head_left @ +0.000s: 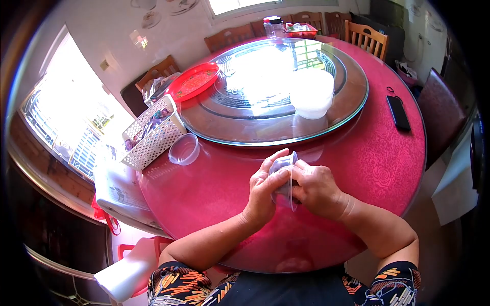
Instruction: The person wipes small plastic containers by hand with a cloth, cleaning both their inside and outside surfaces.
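Above the near part of the red table, a clear plastic bowl (284,164) is tilted on its side between my hands. My left hand (263,189) wraps its outside, thumb and fingers closed on the wall. On the rim side, my right hand (320,189) is closed, its curled fingers reaching over the rim and into the opening. Those fingertips are partly hidden, so anything small between them cannot be seen. To the left, a second clear plastic bowl (184,149) rests on the table. A stack of whitish bowls (311,94) stands on the glass turntable (240,127).
A white perforated basket (153,133) with small wrapped items stands at the table's left edge, near a red tray (196,81). A black phone (398,113) lies at right. Jars (274,26) and a red box (301,30) stand at the back. Chairs (366,38) surround the table.
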The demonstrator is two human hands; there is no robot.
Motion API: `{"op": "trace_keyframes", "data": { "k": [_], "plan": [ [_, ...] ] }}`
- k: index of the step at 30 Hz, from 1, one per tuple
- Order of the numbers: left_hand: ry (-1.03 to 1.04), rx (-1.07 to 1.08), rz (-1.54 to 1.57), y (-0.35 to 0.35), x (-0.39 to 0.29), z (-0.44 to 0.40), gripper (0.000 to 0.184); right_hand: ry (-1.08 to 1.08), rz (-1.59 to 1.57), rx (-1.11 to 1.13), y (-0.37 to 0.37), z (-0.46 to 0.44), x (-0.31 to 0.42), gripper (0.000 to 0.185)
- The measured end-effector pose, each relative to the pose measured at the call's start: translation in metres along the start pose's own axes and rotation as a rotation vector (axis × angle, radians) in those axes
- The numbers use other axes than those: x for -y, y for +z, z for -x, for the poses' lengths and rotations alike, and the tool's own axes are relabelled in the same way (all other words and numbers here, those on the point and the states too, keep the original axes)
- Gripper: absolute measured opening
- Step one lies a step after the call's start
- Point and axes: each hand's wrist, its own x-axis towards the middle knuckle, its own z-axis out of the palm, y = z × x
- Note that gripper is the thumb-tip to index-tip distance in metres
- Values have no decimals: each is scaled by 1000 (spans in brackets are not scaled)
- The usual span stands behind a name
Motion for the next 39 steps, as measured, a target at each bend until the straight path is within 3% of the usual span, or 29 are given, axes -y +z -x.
{"op": "trace_keyframes", "data": {
  "k": [1,4,5,8,9,12,13,16,17,20,24,25,30,36,39],
  "plan": [
    [-13,12,22,1,-1,1,65,-6,-39,39,2,0,-6,21],
    [-3,57,-57,-4,3,-1,69,354,-653,337,-10,-6,-11,22],
    [5,65,-48,-4,2,-2,72,364,-972,317,-1,-3,-20,25],
    [21,87,-24,-2,-2,-4,79,570,-1288,269,-17,-6,-4,28],
    [20,93,-18,-1,-3,-5,82,551,-1310,211,-15,-6,-1,18],
    [12,111,-30,1,-7,-1,85,462,-1297,235,-19,-8,5,17],
    [7,133,-39,0,-9,0,84,429,-1200,348,-19,-6,-6,17],
    [13,164,-81,-4,-14,1,83,177,-1080,368,-11,-2,-8,27],
    [13,158,-117,-2,-17,2,83,140,-893,401,-14,-3,-7,24],
    [28,140,-165,-5,-14,3,79,-173,-117,211,-9,1,-1,14],
    [85,80,-164,-1,-13,3,76,-207,324,69,-3,4,4,11],
    [116,53,-135,1,-11,2,76,-227,333,-69,-3,0,6,11],
    [99,11,-75,4,-11,0,61,-329,512,-307,-9,-5,5,15],
    [-265,160,408,-13,1,-3,53,-586,449,-432,-13,-6,4,25],
    [-328,134,454,-8,-7,-1,54,-535,459,-434,-12,-5,9,25]
  ]
}}
